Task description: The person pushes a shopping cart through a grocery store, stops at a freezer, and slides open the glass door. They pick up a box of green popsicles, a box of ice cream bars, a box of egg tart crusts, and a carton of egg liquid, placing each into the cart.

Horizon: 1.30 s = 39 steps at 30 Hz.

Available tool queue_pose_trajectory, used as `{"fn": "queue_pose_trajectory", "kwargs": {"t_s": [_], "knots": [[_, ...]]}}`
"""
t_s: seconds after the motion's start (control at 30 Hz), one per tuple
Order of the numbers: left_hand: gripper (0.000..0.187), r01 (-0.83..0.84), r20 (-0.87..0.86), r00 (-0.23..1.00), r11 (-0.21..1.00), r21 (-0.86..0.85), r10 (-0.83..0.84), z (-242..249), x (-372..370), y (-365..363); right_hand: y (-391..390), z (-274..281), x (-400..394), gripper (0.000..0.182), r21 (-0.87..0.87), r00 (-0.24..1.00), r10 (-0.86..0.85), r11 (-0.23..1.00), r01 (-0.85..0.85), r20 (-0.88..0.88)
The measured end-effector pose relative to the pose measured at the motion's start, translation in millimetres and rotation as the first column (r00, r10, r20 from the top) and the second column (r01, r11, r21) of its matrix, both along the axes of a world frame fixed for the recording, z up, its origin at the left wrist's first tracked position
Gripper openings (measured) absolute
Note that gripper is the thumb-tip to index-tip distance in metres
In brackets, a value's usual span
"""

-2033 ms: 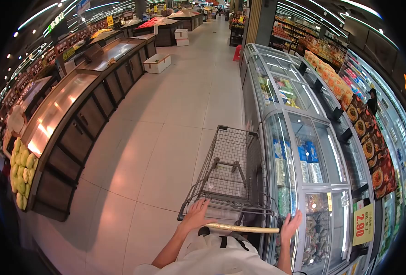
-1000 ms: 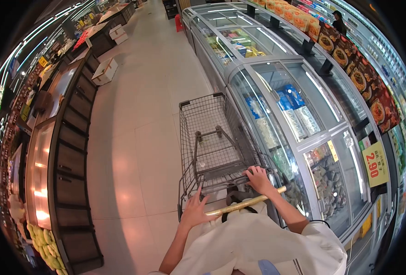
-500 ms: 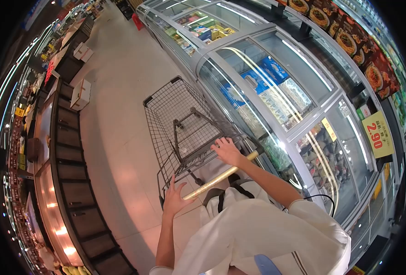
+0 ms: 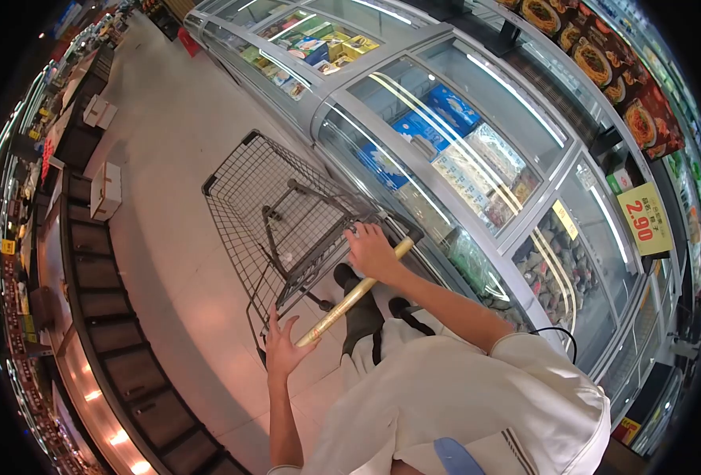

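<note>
A wire shopping cart (image 4: 244,186) with a bare mesh basket stands in front of me. Its yellowish handle bar (image 4: 354,303) runs diagonally between my hands. At the bar's left end rests my left hand (image 4: 284,348), thumb and fingers spread apart and the palm against the bar. My right hand (image 4: 373,252) lies over the right part of the bar, its fingers stretched forward onto the cart's rear frame. Neither hand is wrapped round the bar, though the undersides of both are hidden.
Glass-topped freezers (image 4: 477,142) line the right side, close to the cart, with boxed and bagged goods inside. A yellow price sign (image 4: 645,219) stands above them. Dark cabinets (image 4: 129,356) run along the left. White boxes (image 4: 106,191) sit by the cabinets. Tiled aisle floor (image 4: 168,158) stretches ahead.
The cart and both hands have shifted left in view, and the freezers and cabinets have shifted left too. One leg now shows stepping forward under the handle. The hands' hold looks much the same.
</note>
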State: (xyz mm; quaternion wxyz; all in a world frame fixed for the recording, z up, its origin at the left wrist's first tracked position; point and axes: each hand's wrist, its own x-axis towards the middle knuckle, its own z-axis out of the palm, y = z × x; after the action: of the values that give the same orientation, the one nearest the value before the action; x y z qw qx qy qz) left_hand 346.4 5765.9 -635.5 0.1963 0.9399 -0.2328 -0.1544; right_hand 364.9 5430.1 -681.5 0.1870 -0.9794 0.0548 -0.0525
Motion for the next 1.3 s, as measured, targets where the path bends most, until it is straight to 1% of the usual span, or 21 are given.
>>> {"fn": "queue_pose_trajectory", "kwargs": {"t_s": [0.07,0.17,0.27,0.37,0.5,0.57,0.67,0.7,0.8,0.9,1.0,1.1,1.2,1.3], "knots": [[0.074,-0.009,0.006,1.000,1.000,-0.024,0.009,-0.5,21.6,3.0,4.1,9.2,23.6,0.042,-0.035,0.993,-0.012,0.999,0.008,-0.117],[0.073,-0.034,-0.007,0.999,0.999,-0.036,0.034,5.1,54.5,5.5,7.9,-9.2,60.4,0.042,-0.089,0.998,-0.022,0.996,0.017,-0.057],[0.072,-0.037,-0.009,0.999,0.999,-0.027,0.037,8.0,93.2,5.4,5.9,-10.7,98.1,0.043,-0.103,0.998,0.041,0.994,-0.047,-0.058],[0.073,-0.048,-0.025,0.999,0.998,-0.039,0.047,7.1,130.3,8.8,3.3,-21.1,138.1,0.046,-0.093,0.997,0.063,0.993,-0.067,-0.042],[0.075,-0.043,-0.023,0.999,0.998,-0.052,0.042,5.2,184.7,11.8,2.2,-19.6,196.9,0.046,-0.071,0.994,0.070,0.995,-0.076,-0.080],[0.076,-0.064,-0.056,0.997,0.997,-0.047,0.061,6.3,211.7,9.2,-0.8,-18.5,221.0,0.047,-0.058,0.994,0.069,0.996,-0.073,-0.081],[0.079,-0.068,-0.074,0.995,0.997,-0.037,0.065,7.9,244.9,10.3,2.7,-15.6,254.6,0.046,-0.097,0.997,0.061,0.993,-0.066,-0.048],[0.080,-0.068,-0.072,0.995,0.997,-0.036,0.066,8.4,257.3,10.5,4.8,-11.9,266.4,0.046,-0.103,0.995,0.057,0.992,-0.066,-0.085],[0.081,-0.079,-0.070,0.995,0.995,-0.053,0.075,2.2,291.8,10.9,2.5,-10.5,302.4,0.045,-0.107,0.994,0.067,0.991,-0.076,-0.090],[0.081,-0.073,-0.035,0.997,0.996,-0.059,0.071,0.2,324.9,8.0,0.1,-10.0,337.9,0.045,-0.089,0.992,0.070,0.993,-0.080,-0.102],[0.080,-0.081,-0.072,0.994,0.996,-0.048,0.077,-1.3,360.6,1.2,-4.7,-11.8,374.2,0.045,-0.093,0.993,0.070,0.993,-0.079,-0.093],[0.079,-0.090,-0.068,0.994,0.995,-0.052,0.086,-8.6,400.3,-3.9,-8.5,-19.6,416.2,0.043,-0.081,0.996,0.067,0.994,-0.072,-0.066],[0.075,-0.096,-0.072,0.993,0.995,-0.034,0.093,-9.0,443.3,-8.4,-10.6,-19.4,462.7,0.044,-0.045,0.992,0.060,0.997,-0.065,-0.109],[0.077,-0.075,-0.062,0.995,0.997,-0.031,0.073,-12.1,489.3,-9.1,-9.6,-25.9,507.1,0.044,-0.066,0.993,0.051,0.996,-0.058,-0.105]]}}
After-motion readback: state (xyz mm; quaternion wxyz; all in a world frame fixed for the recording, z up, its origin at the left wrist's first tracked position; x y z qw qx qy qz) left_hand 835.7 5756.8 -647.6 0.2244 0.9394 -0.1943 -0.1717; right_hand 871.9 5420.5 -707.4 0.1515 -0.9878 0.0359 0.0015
